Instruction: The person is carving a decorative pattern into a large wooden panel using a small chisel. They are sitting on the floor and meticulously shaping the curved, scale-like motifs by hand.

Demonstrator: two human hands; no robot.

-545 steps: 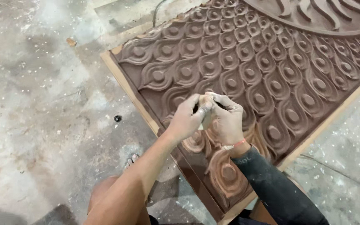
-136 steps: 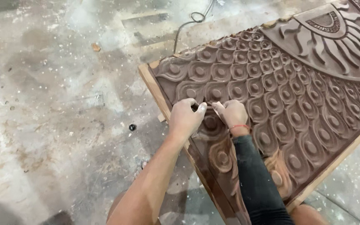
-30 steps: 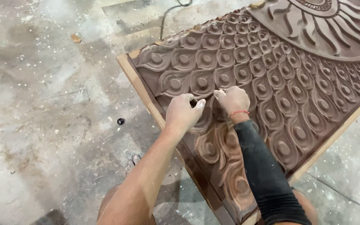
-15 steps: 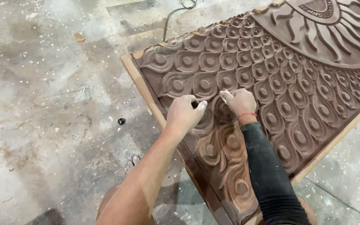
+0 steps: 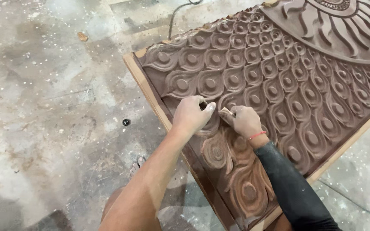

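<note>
Two bare hands work close together on a large brown clay relief panel (image 5: 279,81) carved with rows of feather-eye scales, seen from the head camera. The left hand (image 5: 190,115) is curled into a loose fist near the panel's left edge, its thumb stretched toward the other hand; what it grips, if anything, I cannot tell. The right hand (image 5: 246,121), with a red thread at the wrist and a black sleeve (image 5: 294,188) behind it, pinches a small pale wooden tool (image 5: 225,112) against the clay. A light wooden board (image 5: 150,96) carries the panel, its rim showing along the left edge. On the stained grey concrete floor (image 5: 52,107), a small dark round object (image 5: 126,122) lies left of the board and a thin cable (image 5: 174,15) runs off beyond the panel's far left corner. Bare toes (image 5: 137,164) show below the left forearm.
</note>
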